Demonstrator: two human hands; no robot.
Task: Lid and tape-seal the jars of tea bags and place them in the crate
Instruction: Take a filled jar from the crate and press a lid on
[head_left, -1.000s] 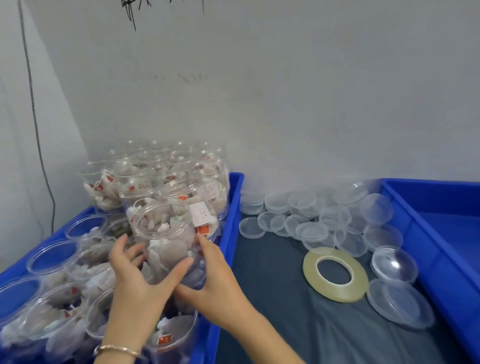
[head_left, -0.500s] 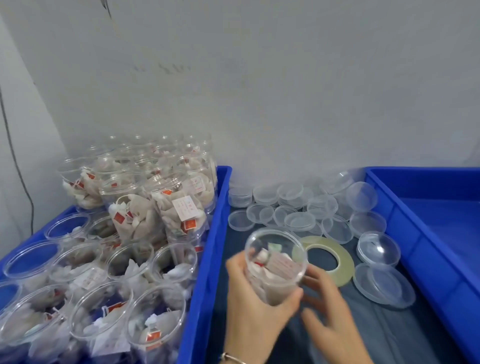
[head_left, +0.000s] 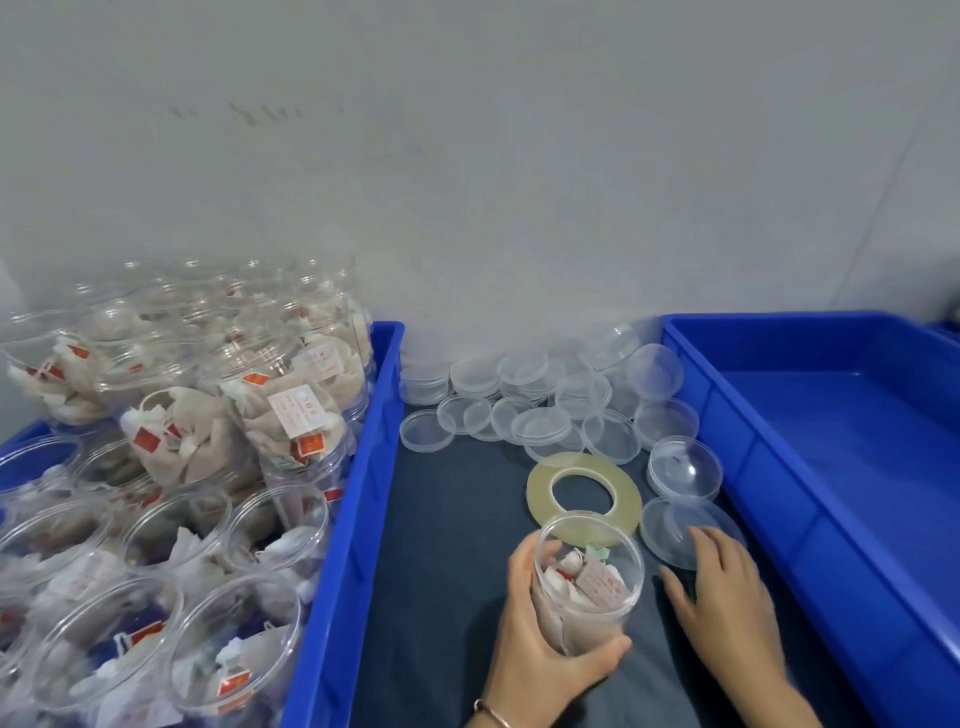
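Your left hand (head_left: 540, 629) has its fingers and thumb curled around an open clear plastic jar of tea bags (head_left: 589, 582), no lid on it, held upright-ish over the dark grey cloth table top (head_left: 441, 571); that jar's the landmark for everything else here. There's a thin metal bangle (head_left: 491, 713) on that wrist, nearer you than the jar. Just right of the jar, your right hand (head_left: 727, 597) lies with fingers spread, fingertips resting on a flat clear round plastic lid (head_left: 675, 525) lying on the cloth; it isn't pinching or gripping anything as far as I can see. Right behind the jar, and partly hidden by its rim, lies the flat yellowish roll of clear tape (head_left: 584, 480); behind and right of the jar sits a small stack of clear lids (head_left: 685, 467); further back still, a loose pile of clear plastic lids (head_left: 524, 405) spreads against the grey wall (head_left: 519, 182). Well right of the jar is the blue plastic crate (head_left: 810, 499), inside bare blue. Left of the jar, the other blue plastic crate (head_left: 358, 509) is packed with open clear jars of tea bags (head_left: 197, 467), some stacked at the back.
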